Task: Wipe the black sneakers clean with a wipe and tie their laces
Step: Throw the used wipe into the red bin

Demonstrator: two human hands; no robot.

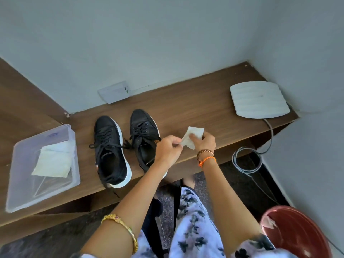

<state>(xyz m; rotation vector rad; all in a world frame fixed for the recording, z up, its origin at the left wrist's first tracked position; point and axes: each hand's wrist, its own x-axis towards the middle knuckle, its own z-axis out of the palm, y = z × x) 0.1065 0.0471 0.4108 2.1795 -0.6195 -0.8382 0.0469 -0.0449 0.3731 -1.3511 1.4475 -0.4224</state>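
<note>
Two black sneakers with white soles stand side by side on a brown wooden shelf, toes toward the wall: the left sneaker in full view with its laces loose and trailing off to the sides, the right sneaker partly hidden behind a forearm, its laces also undone. One clear plastic box sits at the left end of the shelf, with white folded wipes inside it; how many is hard to tell. One flat white device lies at the right end, a grey cable looping down from it. One red bucket shows at the lower right on the floor. Both arms reach forward over the shelf edge. The left hand pinches a corner of a single white wipe between its fingertips, while the right hand grips the other side, thumb pressed on top. The wipe is held up between them, just right of the right sneaker and apart from it.
</note>
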